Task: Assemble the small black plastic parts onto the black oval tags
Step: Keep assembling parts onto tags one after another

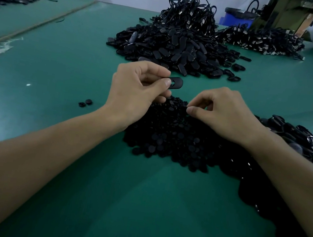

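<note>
— One oval tag (175, 83) pinched in left hand (135, 93), sticking out right of the grip; hole looks unfilled. Progress?
— Early. Right hand (223, 115) curled on small parts pile (169, 138) below both grips. Holding one? Cannot tell. Big tag heap (171, 46) beyond waits. Dark pile (298, 137) past right wrist: unreadable.

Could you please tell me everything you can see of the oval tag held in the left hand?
The tag is a flat black oval, seemingly matte plastic, with a small keyhole-like opening near its middle. It sits roughly level, long axis left to right, above the green table. The left hand pinches its left end between thumb and forefinger; nothing else touches it.
</note>
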Tool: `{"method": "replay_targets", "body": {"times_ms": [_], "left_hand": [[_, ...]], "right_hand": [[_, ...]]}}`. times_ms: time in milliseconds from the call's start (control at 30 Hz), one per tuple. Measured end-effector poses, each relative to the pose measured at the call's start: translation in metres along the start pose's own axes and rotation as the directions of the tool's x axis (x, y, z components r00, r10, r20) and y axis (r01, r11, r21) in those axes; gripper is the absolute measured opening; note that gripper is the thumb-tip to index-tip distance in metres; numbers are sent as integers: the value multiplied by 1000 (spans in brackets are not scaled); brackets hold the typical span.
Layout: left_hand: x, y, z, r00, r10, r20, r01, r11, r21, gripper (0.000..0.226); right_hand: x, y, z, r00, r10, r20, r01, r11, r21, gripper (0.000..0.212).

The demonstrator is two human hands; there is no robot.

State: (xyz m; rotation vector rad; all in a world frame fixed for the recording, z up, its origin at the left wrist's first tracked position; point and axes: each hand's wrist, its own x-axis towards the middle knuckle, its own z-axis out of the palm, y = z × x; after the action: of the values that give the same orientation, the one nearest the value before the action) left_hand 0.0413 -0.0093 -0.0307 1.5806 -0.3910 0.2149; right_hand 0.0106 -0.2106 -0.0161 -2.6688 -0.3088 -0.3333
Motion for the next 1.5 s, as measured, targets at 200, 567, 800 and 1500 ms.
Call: {"method": "replay_targets", "body": {"times_ms": [200,567,800,1500], "left_hand": [[-1,-4,0,1000,13,23,-14,1000,25,13],[0,-6,-1,1000,4,28,-4,999,33,15],[-1,-5,-1,999,4,33,-5,999,37,16],[-1,-3,-1,1000,-11,28,10,999,47,17]], "right_hand": [[0,0,0,1000,8,-13,-8,1000,23,6],[0,-8,-1,998,-51,-35,52,998,43,16],[0,-8,-4,988,24,-151,23,952,304,9],[1,-5,-8,991,78,-111,1,811,585,23]]}}
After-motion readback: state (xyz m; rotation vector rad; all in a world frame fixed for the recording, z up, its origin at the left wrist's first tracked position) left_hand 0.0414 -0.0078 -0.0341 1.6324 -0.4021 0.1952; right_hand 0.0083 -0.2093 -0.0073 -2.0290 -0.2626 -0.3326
